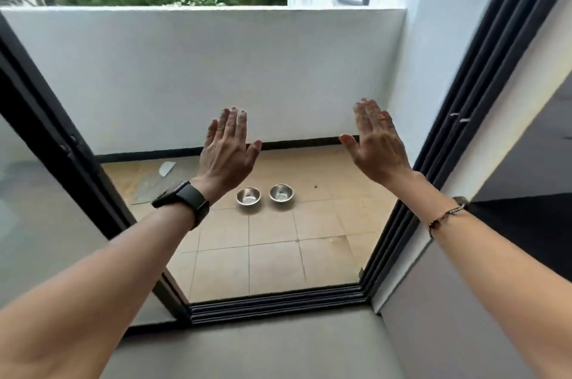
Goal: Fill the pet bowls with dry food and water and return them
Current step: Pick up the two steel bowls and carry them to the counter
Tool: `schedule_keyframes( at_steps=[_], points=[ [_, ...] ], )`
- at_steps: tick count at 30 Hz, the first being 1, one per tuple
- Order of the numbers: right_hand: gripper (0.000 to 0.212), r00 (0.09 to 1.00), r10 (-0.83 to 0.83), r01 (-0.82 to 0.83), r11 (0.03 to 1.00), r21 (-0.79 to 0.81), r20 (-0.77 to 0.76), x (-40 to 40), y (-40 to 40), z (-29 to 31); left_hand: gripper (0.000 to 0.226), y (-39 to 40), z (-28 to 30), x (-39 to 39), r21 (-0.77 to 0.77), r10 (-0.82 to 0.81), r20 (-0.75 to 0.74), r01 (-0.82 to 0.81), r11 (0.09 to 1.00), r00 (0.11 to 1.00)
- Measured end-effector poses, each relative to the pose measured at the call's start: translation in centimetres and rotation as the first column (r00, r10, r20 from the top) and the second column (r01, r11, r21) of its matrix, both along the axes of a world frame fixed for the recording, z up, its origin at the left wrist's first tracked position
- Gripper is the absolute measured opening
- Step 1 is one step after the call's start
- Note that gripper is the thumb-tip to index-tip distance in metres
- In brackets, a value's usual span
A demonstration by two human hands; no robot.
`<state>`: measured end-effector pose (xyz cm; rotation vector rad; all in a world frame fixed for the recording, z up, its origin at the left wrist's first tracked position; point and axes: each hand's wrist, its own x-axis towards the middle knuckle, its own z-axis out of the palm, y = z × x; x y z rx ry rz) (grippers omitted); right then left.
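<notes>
Two small steel bowls stand side by side on the balcony's tiled floor, the left bowl (248,195) and the right bowl (281,192); both look empty. My left hand (227,149), with a dark watch on its wrist, is raised in front of me with straight fingers and holds nothing. My right hand (376,139) is raised the same way, fingers straight, a thin bracelet on its forearm. Both hands hover well above and short of the bowls, touching neither.
I stand indoors at an open sliding door; its dark track (278,301) crosses the threshold. The glass door panel (37,193) is on the left, the dark frame (464,131) on the right. A white parapet wall (216,69) closes the balcony. A pale scrap (166,168) lies on the tiles.
</notes>
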<state>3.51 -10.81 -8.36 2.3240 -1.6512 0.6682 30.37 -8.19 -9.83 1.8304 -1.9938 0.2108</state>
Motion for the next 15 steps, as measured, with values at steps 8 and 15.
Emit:
schedule_keyframes(
  at_steps=[8,15],
  points=[
    [0.067,0.994,0.105,-0.102,0.990,0.100,-0.029,2.0,-9.4,-4.7,0.063,-3.6,-4.1,2.4,0.134,0.167,0.025,-0.169,0.977,0.986],
    [0.072,0.988,0.114,-0.091,0.975,0.203,-0.105,4.1,-20.3,-9.4,0.061,-14.5,-8.6,4.0,0.231,0.206,-0.053,-0.188,0.955,0.977]
  ],
)
